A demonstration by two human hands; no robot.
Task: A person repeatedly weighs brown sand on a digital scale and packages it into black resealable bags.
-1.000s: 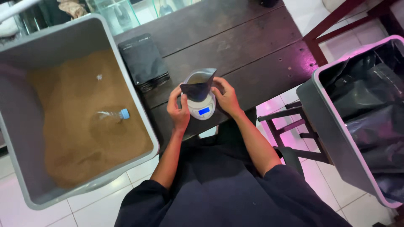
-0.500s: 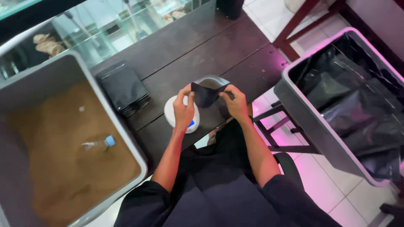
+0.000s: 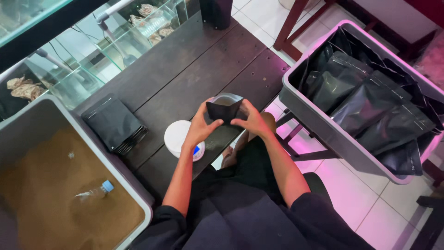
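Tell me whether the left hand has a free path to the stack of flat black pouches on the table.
Probably yes. The stack of flat black pouches lies uncovered on the dark table to the left, with only the low white scale near the path. But the left hand now grips the open black pouch together with the right hand.

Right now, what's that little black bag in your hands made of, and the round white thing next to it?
The black pouch looks like matte plastic film with a silvery, maybe foil, lining at its open mouth. The round scale looks like smooth white plastic, probably.
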